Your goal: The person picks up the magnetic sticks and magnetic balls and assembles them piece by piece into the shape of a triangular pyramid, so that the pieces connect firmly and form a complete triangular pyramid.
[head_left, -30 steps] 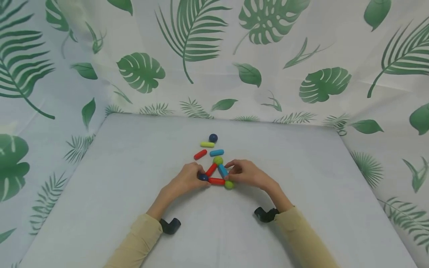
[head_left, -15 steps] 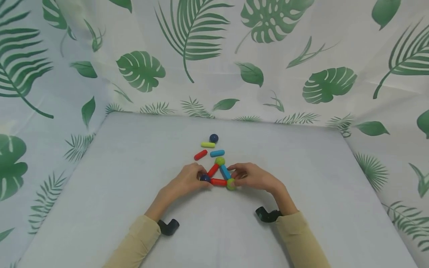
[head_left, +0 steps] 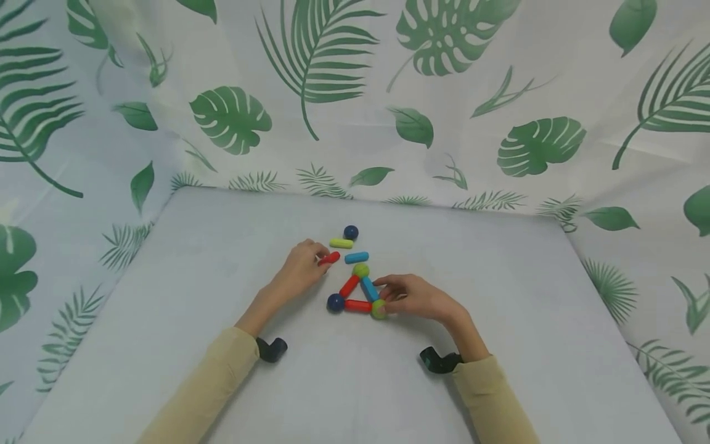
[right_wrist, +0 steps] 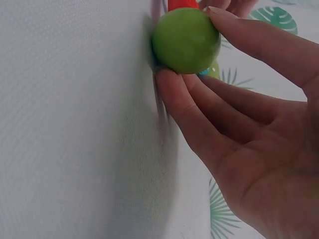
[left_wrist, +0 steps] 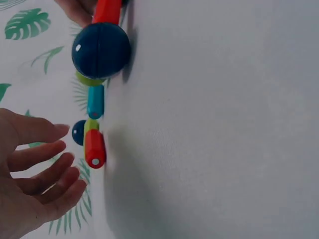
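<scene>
A flat triangle of rods and balls lies on the white table. Its corners are a dark blue ball (head_left: pixel 335 303), a far green ball (head_left: pixel 361 270) and a right-hand green ball (head_left: pixel 379 309). Two red rods (head_left: pixel 358 305) and a blue rod (head_left: pixel 368 288) join them. My right hand (head_left: pixel 418 297) pinches the right-hand green ball (right_wrist: pixel 185 42) between thumb and fingers. At a loose red rod (head_left: pixel 333 257), my left hand (head_left: pixel 299 269) has its fingers spread; the left wrist view shows a gap between the fingertips and that rod (left_wrist: pixel 94 148).
Beyond the triangle lie a loose light-blue rod (head_left: pixel 357 257), a yellow-green rod (head_left: pixel 341 243) and another dark blue ball (head_left: pixel 350 232). Leaf-printed cloth (head_left: pixel 333 148) stands behind the table and along its sides.
My left hand has let go of the triangle's dark blue ball and moved forward and left to the loose red rod. My right hand has shifted from the blue rod's end onto the green ball.
</scene>
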Demonstrator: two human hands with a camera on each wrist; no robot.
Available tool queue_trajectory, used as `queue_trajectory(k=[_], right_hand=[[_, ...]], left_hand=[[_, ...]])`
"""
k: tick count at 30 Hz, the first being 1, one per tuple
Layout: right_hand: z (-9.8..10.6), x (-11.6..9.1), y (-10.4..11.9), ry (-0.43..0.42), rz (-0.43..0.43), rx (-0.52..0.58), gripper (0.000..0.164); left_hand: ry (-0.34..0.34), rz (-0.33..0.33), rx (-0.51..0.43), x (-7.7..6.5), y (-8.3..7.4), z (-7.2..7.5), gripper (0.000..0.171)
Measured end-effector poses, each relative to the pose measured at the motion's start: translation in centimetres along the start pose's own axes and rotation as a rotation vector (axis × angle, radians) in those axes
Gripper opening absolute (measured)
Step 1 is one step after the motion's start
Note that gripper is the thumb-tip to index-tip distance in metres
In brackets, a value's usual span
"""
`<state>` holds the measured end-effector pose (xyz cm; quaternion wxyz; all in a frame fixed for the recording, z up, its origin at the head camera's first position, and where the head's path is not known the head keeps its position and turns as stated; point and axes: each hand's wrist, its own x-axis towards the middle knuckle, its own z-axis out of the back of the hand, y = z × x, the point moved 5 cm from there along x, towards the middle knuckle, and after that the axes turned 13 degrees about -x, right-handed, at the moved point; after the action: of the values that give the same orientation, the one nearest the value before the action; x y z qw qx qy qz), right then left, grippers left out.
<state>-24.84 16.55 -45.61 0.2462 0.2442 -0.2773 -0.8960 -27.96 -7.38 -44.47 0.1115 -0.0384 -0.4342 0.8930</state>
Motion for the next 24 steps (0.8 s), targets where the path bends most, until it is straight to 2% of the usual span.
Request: queue_trajectory(k=[4,9,15,24], right_hand=[[0.0,0.0,-0.2,0.008,0.03,0.005,0.056],[-0.2,0.0,-0.5,0.015,0.052,0.013,0.055],[-0.4,0.1,-0.5,0.02,0.041,0.017,0.055],[0.4,-0.2,-0.6,-0.031,-0.005,-0.017,0.056]], left_hand=[[0.013,-0.002,0.045,1.3,0.1,-0.4,0.03],[0.071,0.017,0.055,2.4,0.5,-1.0,0.035],[0.147,0.013,0.089,2.8,0.7,-1.6,0.036],[0.153,-0.018,0.123,2.5,-0.1,-1.8,0.038]])
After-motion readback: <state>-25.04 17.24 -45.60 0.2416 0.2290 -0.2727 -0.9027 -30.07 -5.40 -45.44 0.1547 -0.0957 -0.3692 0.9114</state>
